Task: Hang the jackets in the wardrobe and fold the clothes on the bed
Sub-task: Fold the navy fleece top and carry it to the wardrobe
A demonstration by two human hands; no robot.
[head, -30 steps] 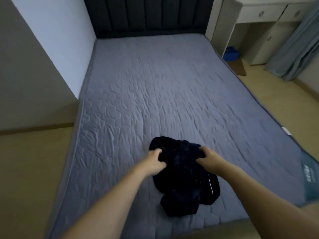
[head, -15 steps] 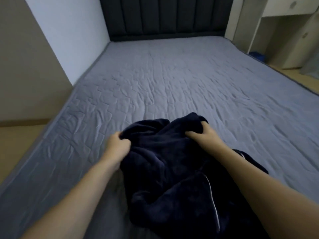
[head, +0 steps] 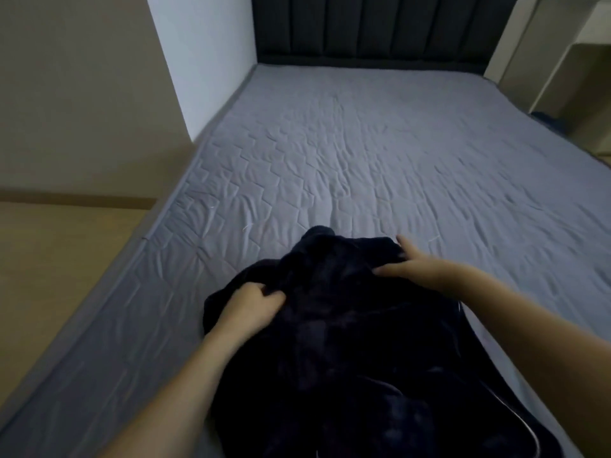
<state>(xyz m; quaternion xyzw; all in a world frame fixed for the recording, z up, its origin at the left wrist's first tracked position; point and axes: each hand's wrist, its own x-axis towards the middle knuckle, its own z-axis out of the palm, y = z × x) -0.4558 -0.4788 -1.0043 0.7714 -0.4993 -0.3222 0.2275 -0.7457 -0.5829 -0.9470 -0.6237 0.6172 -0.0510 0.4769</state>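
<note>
left hand (head: 253, 304): bare | right hand (head: 421, 271): bare | forearms: no sleeves

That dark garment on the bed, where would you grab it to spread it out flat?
Probably at its far edge, coming from above at the two corners. The dark garment lies bunched on the bed, its near part piled up. The left hand grips a fold near the left edge; the right hand lies at the far right corner. Both could pull outward.
</note>
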